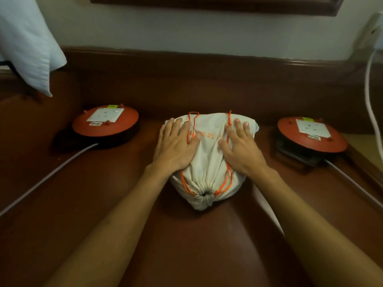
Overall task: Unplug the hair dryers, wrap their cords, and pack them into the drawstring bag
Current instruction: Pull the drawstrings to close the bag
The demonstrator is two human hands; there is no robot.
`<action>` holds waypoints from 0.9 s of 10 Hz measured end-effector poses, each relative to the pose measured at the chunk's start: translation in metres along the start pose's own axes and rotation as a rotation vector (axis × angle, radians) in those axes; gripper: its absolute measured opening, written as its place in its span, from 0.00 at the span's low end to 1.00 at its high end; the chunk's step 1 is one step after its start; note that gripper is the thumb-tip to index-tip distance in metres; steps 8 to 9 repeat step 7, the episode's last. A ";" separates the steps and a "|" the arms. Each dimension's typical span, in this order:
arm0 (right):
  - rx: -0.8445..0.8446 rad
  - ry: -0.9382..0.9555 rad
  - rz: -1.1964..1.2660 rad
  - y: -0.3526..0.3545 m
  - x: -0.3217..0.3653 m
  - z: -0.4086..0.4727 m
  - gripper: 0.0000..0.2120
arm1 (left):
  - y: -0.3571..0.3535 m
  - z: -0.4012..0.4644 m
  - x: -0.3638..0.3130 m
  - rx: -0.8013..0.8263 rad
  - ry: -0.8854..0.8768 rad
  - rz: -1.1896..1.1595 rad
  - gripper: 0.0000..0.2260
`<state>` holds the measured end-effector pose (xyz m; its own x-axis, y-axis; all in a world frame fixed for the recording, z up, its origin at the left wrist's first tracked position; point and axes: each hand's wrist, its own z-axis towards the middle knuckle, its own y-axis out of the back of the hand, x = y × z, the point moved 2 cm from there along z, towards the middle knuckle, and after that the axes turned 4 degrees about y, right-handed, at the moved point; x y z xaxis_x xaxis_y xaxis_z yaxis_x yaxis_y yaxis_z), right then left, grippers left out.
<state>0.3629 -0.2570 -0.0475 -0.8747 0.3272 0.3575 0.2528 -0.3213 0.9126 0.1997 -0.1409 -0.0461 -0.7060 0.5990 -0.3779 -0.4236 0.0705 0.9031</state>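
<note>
A white drawstring bag (208, 160) with orange cords lies full and bulging on the dark wooden surface (186, 245), its mouth cinched tight and turned toward me. My left hand (176, 146) rests flat on the bag's left side, fingers spread. On the bag's right side lies my right hand (241, 146), also flat with fingers apart. Neither hand grips anything. No hair dryer shows; whatever fills the bag is hidden by the cloth.
Two red extension reels with white socket plates sit left (105, 123) and right (312, 135) of the bag, their grey cables (47, 177) running toward me. A white cord (370, 96) hangs at the right wall. White cloth (27, 42) hangs upper left.
</note>
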 end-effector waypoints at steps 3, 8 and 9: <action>-0.020 -0.004 0.043 -0.011 -0.011 0.051 0.30 | -0.010 0.052 0.008 -0.040 0.008 0.008 0.30; -0.041 -0.037 0.126 0.011 -0.018 0.002 0.37 | 0.038 0.024 0.012 -0.204 0.028 -0.737 0.22; -0.041 -0.037 0.126 0.011 -0.018 0.002 0.37 | 0.038 0.024 0.012 -0.204 0.028 -0.737 0.22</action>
